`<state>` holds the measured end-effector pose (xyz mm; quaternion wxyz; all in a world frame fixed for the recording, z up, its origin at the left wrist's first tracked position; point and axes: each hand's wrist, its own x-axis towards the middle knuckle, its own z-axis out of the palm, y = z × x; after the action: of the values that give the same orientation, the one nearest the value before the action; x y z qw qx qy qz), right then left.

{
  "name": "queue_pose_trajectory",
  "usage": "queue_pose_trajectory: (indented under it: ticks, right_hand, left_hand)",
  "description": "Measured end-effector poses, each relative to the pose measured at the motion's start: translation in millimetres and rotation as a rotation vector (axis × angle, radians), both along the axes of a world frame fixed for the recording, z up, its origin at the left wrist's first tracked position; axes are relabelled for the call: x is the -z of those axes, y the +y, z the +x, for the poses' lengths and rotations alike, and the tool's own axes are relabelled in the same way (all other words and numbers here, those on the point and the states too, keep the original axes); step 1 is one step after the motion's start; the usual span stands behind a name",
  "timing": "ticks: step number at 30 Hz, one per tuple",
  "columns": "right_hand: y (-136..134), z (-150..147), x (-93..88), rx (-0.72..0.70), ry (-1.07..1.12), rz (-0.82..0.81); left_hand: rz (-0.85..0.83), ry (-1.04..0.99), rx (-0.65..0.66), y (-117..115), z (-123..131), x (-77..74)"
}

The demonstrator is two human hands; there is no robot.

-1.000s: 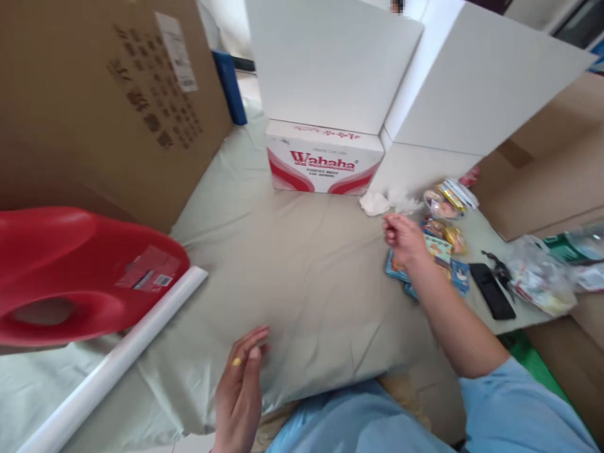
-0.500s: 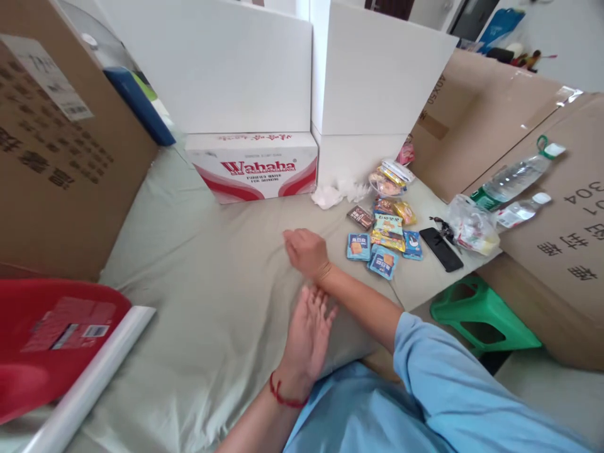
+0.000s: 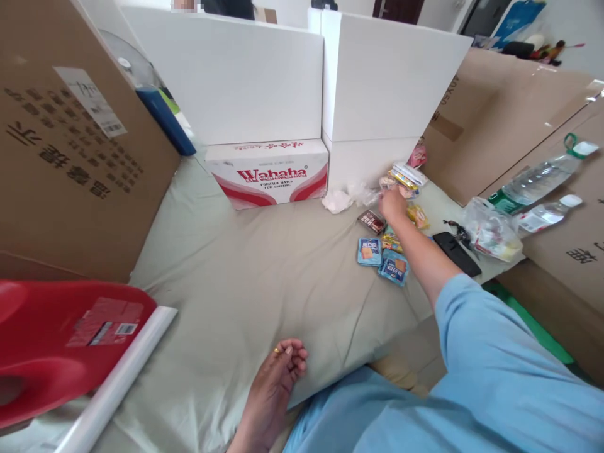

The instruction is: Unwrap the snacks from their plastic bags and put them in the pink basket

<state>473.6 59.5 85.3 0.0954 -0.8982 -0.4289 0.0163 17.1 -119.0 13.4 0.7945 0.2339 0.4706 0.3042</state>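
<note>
My right hand (image 3: 392, 204) reaches out over a spread of small snack packets (image 3: 395, 268) on the pale green cloth (image 3: 245, 277). It hovers at the far packets (image 3: 408, 177) beside the white box (image 3: 377, 94). Its fingers point away from me and are hidden behind the back of the hand. A brown packet (image 3: 372, 221) and a blue packet (image 3: 369, 250) lie just left of my forearm. My left hand (image 3: 278, 377) rests on the near edge of the cloth with its fingers curled in and nothing in them.
A Wahaha carton (image 3: 270, 173) and white boxes stand at the back, and large cardboard boxes (image 3: 70, 145) flank both sides. A red plastic stool (image 3: 56, 340) and a white roll (image 3: 117, 384) lie at the near left. Crumpled tissue (image 3: 336, 200), a black phone (image 3: 457, 253), a plastic bag (image 3: 491, 234) and water bottles (image 3: 538, 179) sit at the right.
My right hand has moved from the middle of the cloth out to the far snack packets. My left hand has pulled back to the near edge and curled its fingers.
</note>
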Motion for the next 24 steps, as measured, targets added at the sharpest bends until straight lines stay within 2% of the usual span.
queue_pose_trajectory:
  ticks: [1, 4, 7, 9, 11, 13, 16, 18, 20, 24]
  right_hand:
    - [-6.6, -1.8, -2.3, 0.018, 0.12, 0.1]
    - [-41.7, -19.2, -5.0, 0.007, 0.679, 0.351]
    - [-93.9, -62.0, 4.5, -0.111, 1.14, 0.388]
    - [-129.9, -102.1, 16.3, -0.179, 1.319, 0.411]
    - [-161.7, -144.4, 29.3, -0.226, 1.24, 0.462]
    - [-187.1, -182.0, 41.0, -0.332, 1.025, 0.483]
    - [-212.4, -218.7, 52.0, -0.57, 0.724, 0.44]
    - [-221.7, -227.3, 54.0, -0.731, 0.648, 0.385]
    - [-226.0, -225.1, 53.2, -0.809, 0.68, 0.378]
    - [-220.8, -205.3, 52.7, -0.731, 0.677, 0.496]
  left_hand:
    - [0.005, 0.006, -0.007, -0.3, -2.1, -0.3]
    - [0.005, 0.008, -0.021, 0.5, -3.0, -5.4]
    - [0.011, -0.017, 0.007, 0.2, 9.9, -16.7]
    - [0.041, -0.048, 0.044, 0.1, 26.2, -26.6]
    - [0.085, -0.081, 0.053, 2.1, 46.0, -35.2]
    - [0.093, -0.098, 0.039, 6.6, 65.7, -38.9]
    - [0.1, -0.091, -0.028, 16.2, 87.5, -33.1]
    - [0.134, -0.036, -0.085, 22.0, 94.5, -25.0]
    - [0.171, 0.03, -0.118, 25.3, 96.3, -17.9]
    - [0.306, 0.227, -0.067, 22.8, 92.0, -14.6]
